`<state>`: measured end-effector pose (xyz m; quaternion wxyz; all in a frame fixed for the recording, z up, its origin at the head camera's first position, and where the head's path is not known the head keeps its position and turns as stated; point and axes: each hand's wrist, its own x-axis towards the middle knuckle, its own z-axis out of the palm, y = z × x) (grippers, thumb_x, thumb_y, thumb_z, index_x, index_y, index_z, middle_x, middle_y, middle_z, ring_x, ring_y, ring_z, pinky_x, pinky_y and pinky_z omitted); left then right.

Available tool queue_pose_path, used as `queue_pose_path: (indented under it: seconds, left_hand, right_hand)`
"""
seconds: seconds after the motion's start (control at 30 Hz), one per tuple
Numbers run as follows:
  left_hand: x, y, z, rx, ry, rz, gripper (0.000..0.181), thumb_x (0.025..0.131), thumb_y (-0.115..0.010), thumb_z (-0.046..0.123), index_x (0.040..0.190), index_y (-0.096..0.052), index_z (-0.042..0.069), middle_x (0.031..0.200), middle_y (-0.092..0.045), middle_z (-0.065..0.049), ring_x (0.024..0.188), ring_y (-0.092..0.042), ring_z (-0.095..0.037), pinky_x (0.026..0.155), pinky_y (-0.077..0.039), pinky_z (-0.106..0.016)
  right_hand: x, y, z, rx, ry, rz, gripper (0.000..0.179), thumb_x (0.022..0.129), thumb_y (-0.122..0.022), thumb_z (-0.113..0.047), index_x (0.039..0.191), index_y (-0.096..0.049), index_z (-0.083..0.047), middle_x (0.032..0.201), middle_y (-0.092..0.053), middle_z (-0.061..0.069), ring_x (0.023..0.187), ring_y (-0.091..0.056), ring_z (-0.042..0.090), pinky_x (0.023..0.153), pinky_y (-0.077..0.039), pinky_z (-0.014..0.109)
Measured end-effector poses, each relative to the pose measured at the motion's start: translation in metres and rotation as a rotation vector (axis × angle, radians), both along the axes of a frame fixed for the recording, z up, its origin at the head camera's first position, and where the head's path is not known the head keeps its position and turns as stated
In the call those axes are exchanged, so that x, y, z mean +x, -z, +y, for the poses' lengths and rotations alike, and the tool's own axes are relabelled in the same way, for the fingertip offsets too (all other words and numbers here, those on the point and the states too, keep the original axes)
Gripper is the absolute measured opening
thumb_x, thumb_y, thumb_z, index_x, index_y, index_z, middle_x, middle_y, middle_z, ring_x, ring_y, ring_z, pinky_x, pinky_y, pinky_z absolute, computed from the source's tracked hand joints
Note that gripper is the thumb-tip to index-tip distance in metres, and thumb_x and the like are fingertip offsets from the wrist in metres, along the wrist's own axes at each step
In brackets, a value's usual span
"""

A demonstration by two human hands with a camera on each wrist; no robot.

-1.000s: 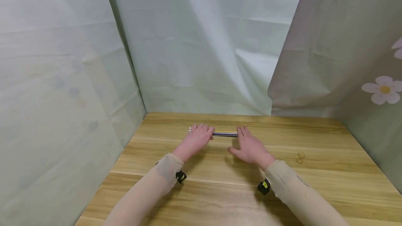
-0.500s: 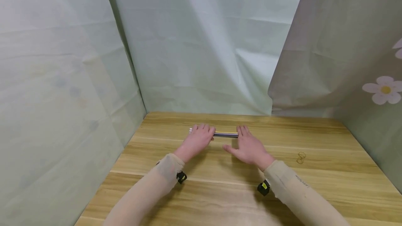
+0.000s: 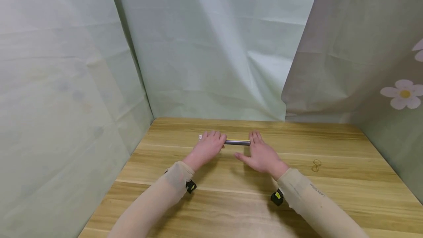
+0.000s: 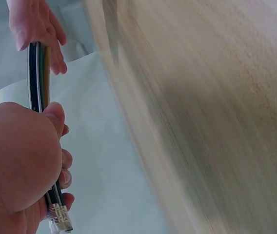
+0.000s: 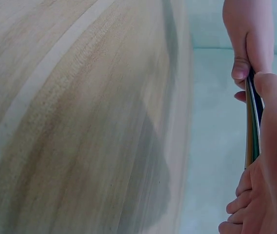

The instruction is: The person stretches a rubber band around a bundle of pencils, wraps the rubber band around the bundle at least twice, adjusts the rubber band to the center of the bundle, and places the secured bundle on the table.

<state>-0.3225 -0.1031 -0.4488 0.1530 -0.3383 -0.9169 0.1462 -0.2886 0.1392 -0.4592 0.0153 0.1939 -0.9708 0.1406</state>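
Note:
My left hand [image 3: 206, 146] grips a bundle of slim pencils [image 3: 238, 142], its fingers and thumb curled round them. Black, green and yellow-orange pencils [image 4: 39, 80] show in the left wrist view, and their silver-coloured ends [image 4: 59, 218] stick out below that hand. My right hand [image 3: 262, 155] touches the bundle's other end, fingers straight and together, thumb spread away to the left. Those far ends are hidden against the right palm. The bundle is held level above the wooden table [image 3: 231, 212].
Two thin rubber bands [image 3: 316, 165] lie on the table to the right of the right hand. Pale cloth hangs behind the table [image 3: 211, 65] and along both sides, with a printed flower [image 3: 405, 94] at the right.
My right thumb has spread further left, away from the fingers. The left hand keeps its grip on the pencils, and the bundle has barely moved.

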Motion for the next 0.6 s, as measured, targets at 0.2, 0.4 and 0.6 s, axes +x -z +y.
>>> queue_pose_path:
  seconds: [0.2,0.4,0.6]
  left_hand:
    - [0.001,-0.001,0.0,-0.006,-0.002,-0.01,0.023,0.111,-0.059,0.032,0.115,-0.054,0.01,0.101,-0.062,-0.005,0.088,-0.056,-0.021,0.075,-0.047,-0.038]
    - [0.001,0.0,-0.002,0.022,0.016,0.009,0.023,0.111,-0.06,0.032,0.112,-0.053,0.011,0.096,-0.06,-0.004,0.084,-0.054,-0.02,0.073,-0.043,-0.036]
    - [0.001,0.005,-0.006,0.033,0.017,-0.015,0.021,0.111,-0.06,0.032,0.112,-0.053,0.011,0.096,-0.059,-0.003,0.086,-0.055,-0.02,0.076,-0.045,-0.037]
  right_hand:
    - [-0.001,0.001,-0.001,-0.003,0.011,-0.006,0.111,0.103,-0.047,-0.075,0.159,-0.023,0.018,0.168,-0.019,0.037,0.159,-0.015,0.047,0.122,-0.032,0.055]
    - [0.002,-0.001,0.004,-0.03,0.001,-0.017,0.109,0.103,-0.048,-0.073,0.161,-0.02,0.015,0.17,-0.016,0.035,0.16,-0.015,0.046,0.12,-0.034,0.056]
    - [0.003,0.002,0.02,-0.063,0.01,-0.047,0.108,0.103,-0.046,-0.075,0.163,-0.02,0.011,0.171,-0.016,0.031,0.159,-0.019,0.045,0.119,-0.035,0.058]
